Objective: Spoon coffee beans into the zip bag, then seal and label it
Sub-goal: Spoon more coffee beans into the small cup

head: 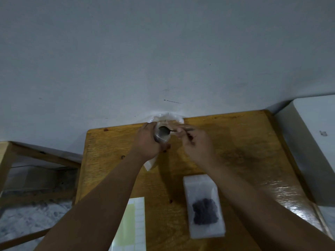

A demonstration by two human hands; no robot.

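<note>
Spooning: the round end of the spoon (174, 130) sits inside the open mouth of the zip bag (168, 118), at the far edge of the desk (244, 151), close to the wall.
Left grip: the left grip (147, 142) curls round the zip bag and holds its mouth open.
Right grip: the right grip (194, 142) pinches the thin handle of the spoon.
Beans: the coffee beans (204, 211) lie in a dark heap in the white tray (197, 182), near the front of the desk, well apart from the bag.
Inside the bag: it is too dim to tell if beans are in it or on the spoon.
Labels: the label sheet (134, 223) lies flat just left of the tray, not used yet.
Doing it well: I think the mouth should be held wide and steady, and the spoon tipped slowly, deep inside, so beans slide down and do not bounce out. On each trip from the tray, the spoon should be level.
Watch out: beans may roll off the desk.
Left to do: sealing and labelling.
</note>
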